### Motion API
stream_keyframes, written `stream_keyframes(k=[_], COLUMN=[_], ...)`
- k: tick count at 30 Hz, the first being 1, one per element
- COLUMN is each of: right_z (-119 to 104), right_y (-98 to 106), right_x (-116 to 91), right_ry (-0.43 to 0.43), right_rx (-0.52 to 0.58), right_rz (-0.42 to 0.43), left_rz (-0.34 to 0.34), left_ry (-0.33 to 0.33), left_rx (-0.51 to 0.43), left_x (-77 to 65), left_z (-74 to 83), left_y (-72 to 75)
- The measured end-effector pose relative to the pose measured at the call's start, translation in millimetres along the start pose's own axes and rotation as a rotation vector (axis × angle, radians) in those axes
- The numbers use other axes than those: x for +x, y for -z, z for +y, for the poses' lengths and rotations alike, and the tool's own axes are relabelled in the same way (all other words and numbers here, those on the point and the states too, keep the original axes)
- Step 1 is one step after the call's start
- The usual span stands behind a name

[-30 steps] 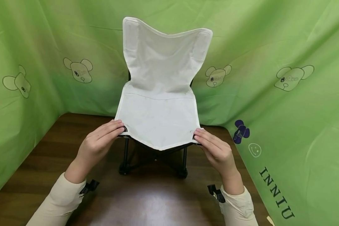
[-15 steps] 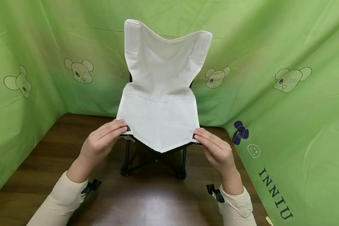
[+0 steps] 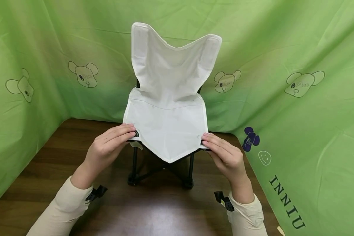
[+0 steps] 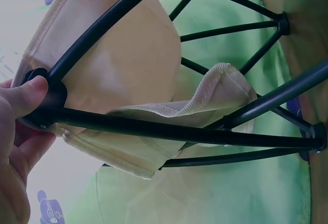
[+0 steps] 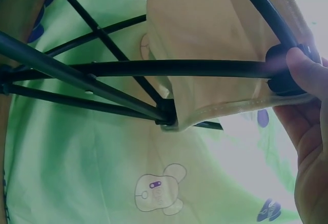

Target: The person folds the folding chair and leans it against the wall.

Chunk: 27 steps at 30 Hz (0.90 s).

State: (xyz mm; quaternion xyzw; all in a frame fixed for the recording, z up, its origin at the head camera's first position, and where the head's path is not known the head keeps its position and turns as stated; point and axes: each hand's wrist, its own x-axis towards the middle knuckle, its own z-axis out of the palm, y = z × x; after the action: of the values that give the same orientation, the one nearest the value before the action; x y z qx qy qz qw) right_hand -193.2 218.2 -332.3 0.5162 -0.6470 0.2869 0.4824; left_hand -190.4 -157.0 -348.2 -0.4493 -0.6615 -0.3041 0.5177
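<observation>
In the head view, the white folding chair (image 3: 165,123) stands on the brown table (image 3: 153,209), facing you, its back towards the green cloth (image 3: 265,82). Your left hand (image 3: 104,147) and right hand (image 3: 228,159) hold the two front corners of the seat, fingers close together on top. The front edge dips to a point between them, above the dark crossed tubes. The step in hand looks like working the seat by both corners at once.

In the left wrist view, your thumb (image 4: 36,90) presses a black joint (image 4: 55,98) where two tubes meet, pinching that corner against fingers on the fabric side; those fingers are mostly hidden. A stitched fabric flap (image 4: 225,83) curls loosely near the tubes.

In the right wrist view, your other thumb (image 5: 306,73) likewise lies against a black corner piece (image 5: 283,70), with fingers behind it, so you pinch the corner there too. How hard you squeeze, you cannot tell from either side.

As a judgement, the next move calls for matched, even force on both corners, since the crossed tubes seem to link them, with thumbs kept clear of the hinging tubes and the loose flap out of the way.
</observation>
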Motion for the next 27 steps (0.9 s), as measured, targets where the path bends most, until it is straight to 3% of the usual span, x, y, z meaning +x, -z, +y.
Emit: stream_keyframes(k=[16,27], right_z=[3,5], right_y=[-3,-6], right_x=[12,17], right_ry=[0.013,0.003], right_rx=[0.138,0.209], right_rz=[0.040,0.050], left_rz=[0.032,0.036], left_ry=[-0.008,-0.047], left_rx=[-0.150,-0.192], left_x=[12.6,25.1], left_z=[-3.4,-1.5], left_y=[-4.6,-9.4])
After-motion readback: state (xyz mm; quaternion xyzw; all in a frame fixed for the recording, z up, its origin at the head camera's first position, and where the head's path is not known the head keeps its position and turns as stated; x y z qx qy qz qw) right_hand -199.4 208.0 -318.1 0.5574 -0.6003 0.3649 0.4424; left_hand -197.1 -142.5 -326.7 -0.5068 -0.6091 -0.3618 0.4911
